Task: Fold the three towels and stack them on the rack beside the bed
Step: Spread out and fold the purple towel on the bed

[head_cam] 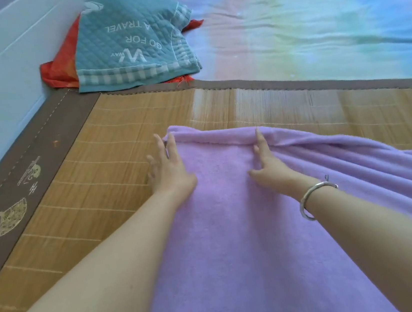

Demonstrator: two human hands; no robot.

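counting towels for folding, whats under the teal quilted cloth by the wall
A red-orange cloth lies under the teal quilted cloth, showing at its left and right edges. Most of it is covered, so whether it is a towel, or anything else lies beneath, cannot be seen.

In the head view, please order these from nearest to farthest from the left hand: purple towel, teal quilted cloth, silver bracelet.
1. purple towel: under the left hand.
2. silver bracelet: to the right, on the other wrist.
3. teal quilted cloth: far up the bed.
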